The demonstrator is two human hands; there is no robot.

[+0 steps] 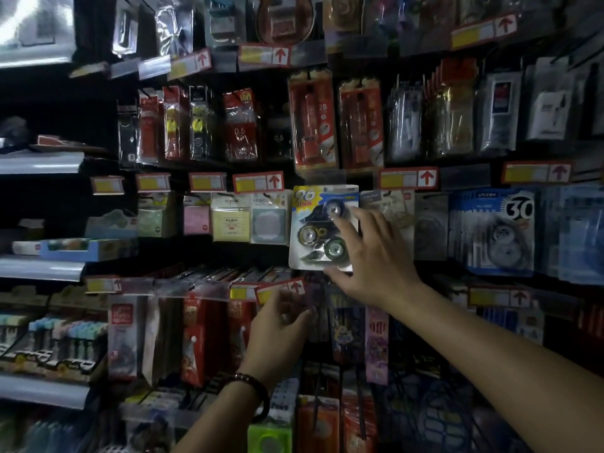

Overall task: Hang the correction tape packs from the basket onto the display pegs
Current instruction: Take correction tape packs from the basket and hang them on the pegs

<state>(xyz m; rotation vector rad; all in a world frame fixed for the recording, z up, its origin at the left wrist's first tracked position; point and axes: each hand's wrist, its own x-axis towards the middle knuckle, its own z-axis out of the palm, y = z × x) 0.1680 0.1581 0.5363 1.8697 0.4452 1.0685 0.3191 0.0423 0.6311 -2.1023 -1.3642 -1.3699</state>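
R hand (369, 256) grips correction tape pack (313, 230) at frame centre: thumb under bottom edge, fingers spread on front. L hand (281, 325), lower centre, loosely curled, empty. Peg hidden behind pack, so keep it level, feel for peg tip, slide back w/o forcing.
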